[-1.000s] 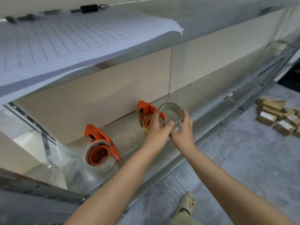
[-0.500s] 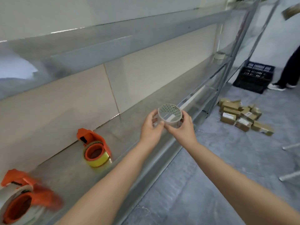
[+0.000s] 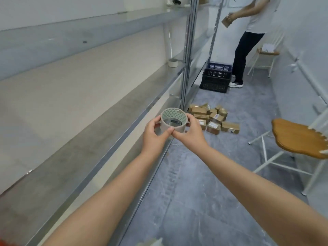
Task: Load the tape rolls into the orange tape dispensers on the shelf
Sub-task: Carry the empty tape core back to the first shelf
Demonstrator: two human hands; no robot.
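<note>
Tape roll (image 3: 173, 120) (clear) gripped between both hands (image 3: 174, 134).

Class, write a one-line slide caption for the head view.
Both hands, left and right, hold a clear tape roll beside the metal shelf.

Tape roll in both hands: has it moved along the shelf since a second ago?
Yes. The tape roll has gone rightward along the shelf, away from the orange dispensers, toward the upright post.

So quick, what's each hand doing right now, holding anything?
Left hand: closed on the clear tape roll with the patterned inner core, gripping its left side.
Right hand: closed on the same roll, gripping its right side.
</note>
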